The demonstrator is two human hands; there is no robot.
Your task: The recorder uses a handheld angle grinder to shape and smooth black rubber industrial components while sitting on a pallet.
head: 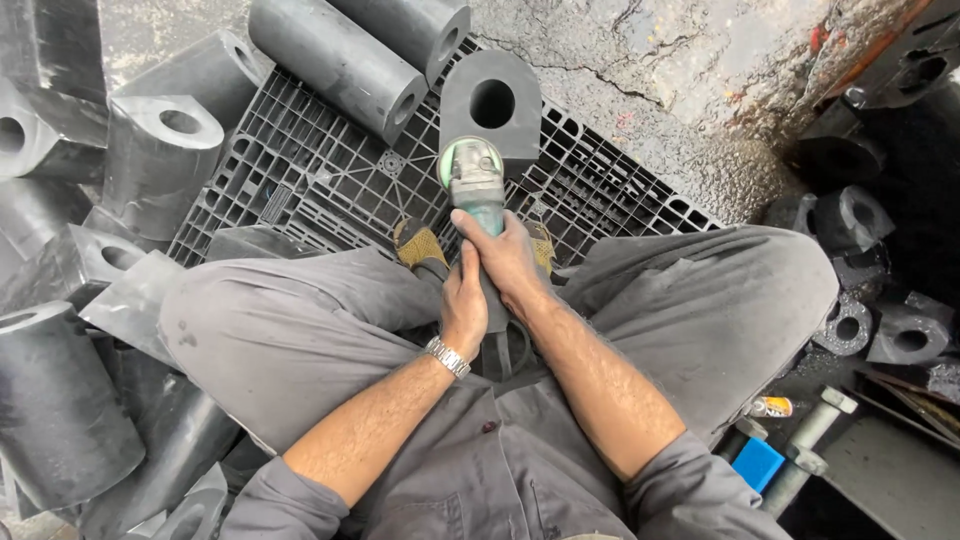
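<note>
Cracked grey concrete floor [640,60] runs across the top of my view, with a black slotted plastic pallet [320,180] laid on it under my feet. My right hand [508,262] is wrapped tight around the body of a green and silver angle grinder [475,190], and my left hand [464,305], wearing a silver wristwatch [447,357], is closed on the grinder's rear just behind it. The grinder's head touches the lower face of a black rubber block with a round hole [491,105], which stands upright on the pallet just ahead of my knees. Two long black rubber cylinders [340,62] lie directly behind and left of that block, crowding its far side. More black rubber blocks [160,150] pile along my left, hemming in that edge. On my right, black rubber rings and offcuts [850,325] lie near my leg, and a blue box [758,464] sits beside grey bolts [815,430]. Open room shows only on the pallet to the block's right.
</note>
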